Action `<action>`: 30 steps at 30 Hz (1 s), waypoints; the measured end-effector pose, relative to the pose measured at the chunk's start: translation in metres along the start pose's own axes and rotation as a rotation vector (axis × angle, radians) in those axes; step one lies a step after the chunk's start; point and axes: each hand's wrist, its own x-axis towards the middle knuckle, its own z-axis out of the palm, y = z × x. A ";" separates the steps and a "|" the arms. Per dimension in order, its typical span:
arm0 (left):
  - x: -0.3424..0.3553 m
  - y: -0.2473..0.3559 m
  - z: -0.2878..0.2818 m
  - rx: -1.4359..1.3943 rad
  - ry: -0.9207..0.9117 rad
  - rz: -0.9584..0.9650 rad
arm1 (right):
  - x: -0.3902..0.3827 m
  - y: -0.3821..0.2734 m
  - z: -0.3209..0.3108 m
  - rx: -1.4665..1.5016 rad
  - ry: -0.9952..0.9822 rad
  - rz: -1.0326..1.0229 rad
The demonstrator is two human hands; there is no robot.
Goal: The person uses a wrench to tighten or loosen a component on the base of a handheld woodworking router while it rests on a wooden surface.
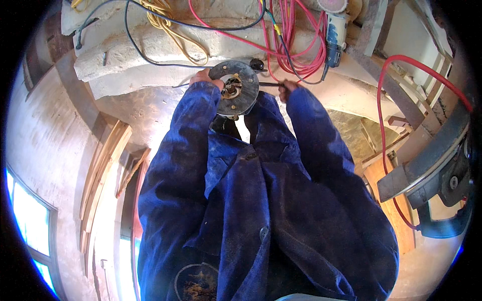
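Note:
A plunge router is turned so that its round dark base plate faces up, with the centre opening and metal parts showing. A black knob sticks out at its far right. My left hand is closed around the router's left side, its thumb near the opening. To the right, the fingers of my right hand wrap a thin dark rod-like tool, which points left at the router. Its exact kind is too small to make out.
Beyond my hands runs a pale, rough ledge with a yellow cord, a dark cable and coiled red cord. An angle grinder lies at far right. Nearer right is a black machine with a red cable; wooden boards lean left.

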 end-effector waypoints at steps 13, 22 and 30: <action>0.000 -0.009 0.001 0.043 0.029 -0.056 | -0.069 0.004 0.037 0.026 -0.108 -0.046; 0.000 0.000 -0.003 -0.001 -0.011 -0.042 | -0.022 0.019 0.009 -0.107 0.334 0.447; -0.014 -0.003 -0.005 -0.019 0.088 -0.038 | -0.146 0.026 0.059 -0.224 -0.029 0.274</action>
